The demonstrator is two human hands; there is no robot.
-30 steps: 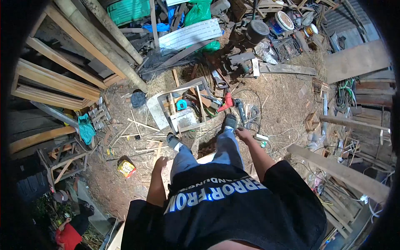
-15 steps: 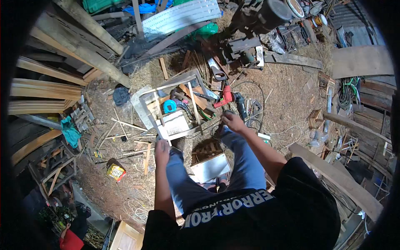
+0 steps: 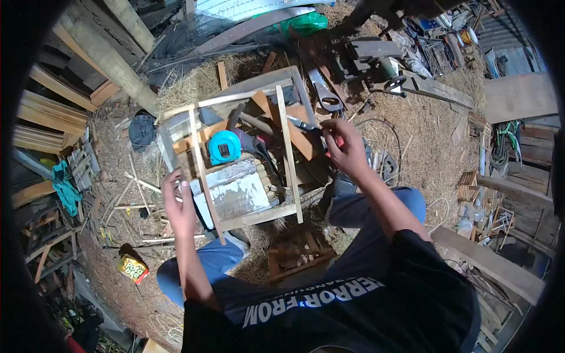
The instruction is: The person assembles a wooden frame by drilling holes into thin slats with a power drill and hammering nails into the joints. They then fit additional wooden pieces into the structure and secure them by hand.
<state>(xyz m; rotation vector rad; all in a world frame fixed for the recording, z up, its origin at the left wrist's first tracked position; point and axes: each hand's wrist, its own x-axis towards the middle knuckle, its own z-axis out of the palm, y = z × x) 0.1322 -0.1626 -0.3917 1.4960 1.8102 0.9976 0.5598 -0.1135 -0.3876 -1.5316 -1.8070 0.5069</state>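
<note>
The left hand (image 3: 178, 203) is at the near left corner of the wooden frame (image 3: 286, 144), fingers spread, touching its left rail; whether it grips cannot be told. The right hand (image 3: 347, 147) is at the frame's right side, fingers curled together over a red tool (image 3: 338, 141), mostly hidden. A blue tape measure (image 3: 224, 146) lies inside the frame, far from both hands. A yellow packet (image 3: 132, 269) lies near left.

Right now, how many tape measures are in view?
1. A blue tape measure lies inside the wooden frame, between the left hand at the frame's left edge and the right hand. The clutter may hide others.
</note>
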